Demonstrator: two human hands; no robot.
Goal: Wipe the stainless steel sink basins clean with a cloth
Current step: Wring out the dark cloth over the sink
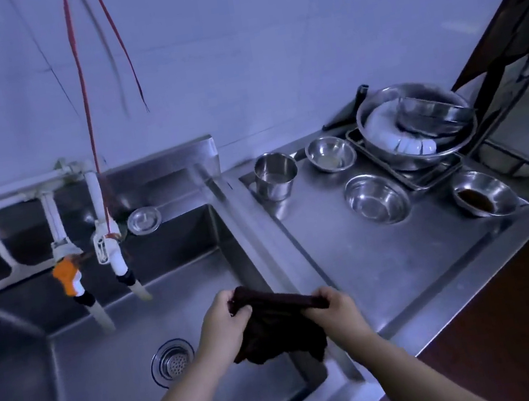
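Observation:
A dark maroon cloth (278,331) hangs stretched between both hands above the right side of the stainless steel sink basin (116,369). My left hand (222,325) grips the cloth's left end. My right hand (334,310) grips its right end, over the basin's right rim. The rest of the cloth droops below the hands. A round strainer drain (172,362) sits in the basin floor, left of my left forearm.
Two taps, one with an orange handle (67,276) and one white (114,255), hang over the basin's back. A small steel lid (144,220) lies on the back ledge. On the right drainboard (388,270) stand a steel cup (275,175), several steel bowls and a big basin with dishes (418,127).

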